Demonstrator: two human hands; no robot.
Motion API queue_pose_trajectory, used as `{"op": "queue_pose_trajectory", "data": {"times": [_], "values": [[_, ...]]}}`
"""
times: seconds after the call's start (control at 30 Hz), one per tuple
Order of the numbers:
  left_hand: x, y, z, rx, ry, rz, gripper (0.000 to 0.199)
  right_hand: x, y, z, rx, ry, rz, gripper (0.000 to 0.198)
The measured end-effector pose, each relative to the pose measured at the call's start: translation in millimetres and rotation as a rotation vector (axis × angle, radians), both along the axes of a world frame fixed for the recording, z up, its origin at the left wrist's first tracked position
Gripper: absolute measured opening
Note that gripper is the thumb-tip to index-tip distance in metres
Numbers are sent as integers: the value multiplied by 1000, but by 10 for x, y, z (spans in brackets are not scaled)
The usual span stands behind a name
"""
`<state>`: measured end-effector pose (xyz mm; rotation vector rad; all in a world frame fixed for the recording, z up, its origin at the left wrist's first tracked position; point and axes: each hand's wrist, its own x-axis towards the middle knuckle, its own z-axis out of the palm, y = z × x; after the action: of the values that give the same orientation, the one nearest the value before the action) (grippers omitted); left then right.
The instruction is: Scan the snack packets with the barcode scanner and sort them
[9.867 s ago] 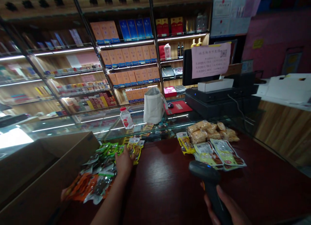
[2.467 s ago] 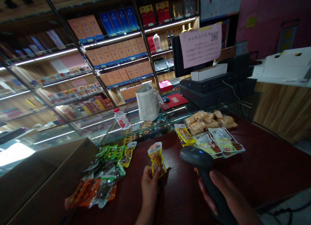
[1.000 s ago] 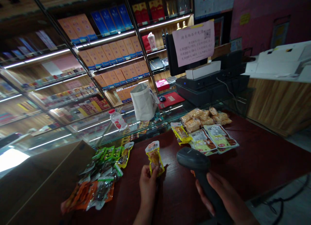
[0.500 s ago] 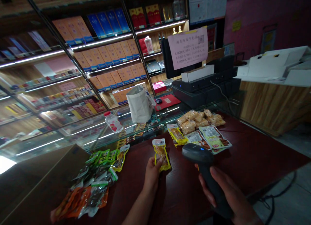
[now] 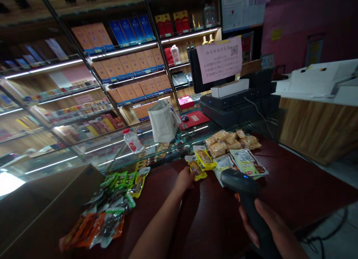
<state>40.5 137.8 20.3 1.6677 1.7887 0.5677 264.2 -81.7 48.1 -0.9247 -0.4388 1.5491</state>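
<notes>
Resting just right of centre in the frame, a yellow-edged packet [image 5: 197, 169] was held at its near side by the left hand [image 5: 186, 178], thumb laid over the wrapper, fingers curled in close; how far they were tucked beneath could not be told. Right up against it, a second yellow packet [image 5: 204, 158] was seen lying flat! Over at lower right, a dark scanner [image 5: 241, 182] was wrapped firmly in the right hand [image 5: 268, 221], its head pointed leftward, a small blue light shown on top. Behind the scanner, pale green pouches [image 5: 247, 162] were overlapped on the dark red counter [image 5: 212, 221], and beyond those, clear-wrapped snacks [image 5: 218, 149] were heaped. Across at lower left, green packets [image 5: 121, 180] and orange packets [image 5: 91, 227] were crowded beside a cardboard box [image 5: 61, 206]. Up near the middle, a white bag [image 5: 162, 124] was stood upright on glass, with a red-capped bottle [image 5: 133, 142] placed to its left.
</notes>
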Motion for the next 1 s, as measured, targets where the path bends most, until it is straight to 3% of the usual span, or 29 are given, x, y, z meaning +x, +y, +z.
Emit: {"op": "queue_pose_trajectory", "data": {"times": [0.2, 0.37, 0.47, 0.63, 0.87, 1.0], "values": [[-613, -262, 155, 183, 315, 45, 40, 95, -16, -38, -32, -24, 66, 51], [-1374, -272, 153, 382, 877, 317, 65, 34, 56, 33, -27, -33, 67, 52], [-1651, -241, 79, 375, 973, 366, 68, -59, 96, 52, -12, -55, 75, 52], [-1744, -199, 27, 396, 1000, 367, 51, -166, 75, 69, 12, -134, 132, 57], [-1742, -78, 179, 345, 972, 407, 45, -193, 36, 113, 19, -155, 137, 58], [-1601, -227, 186, 331, 956, 375, 48, -179, 37, 110, 0, -139, 115, 60]]}}
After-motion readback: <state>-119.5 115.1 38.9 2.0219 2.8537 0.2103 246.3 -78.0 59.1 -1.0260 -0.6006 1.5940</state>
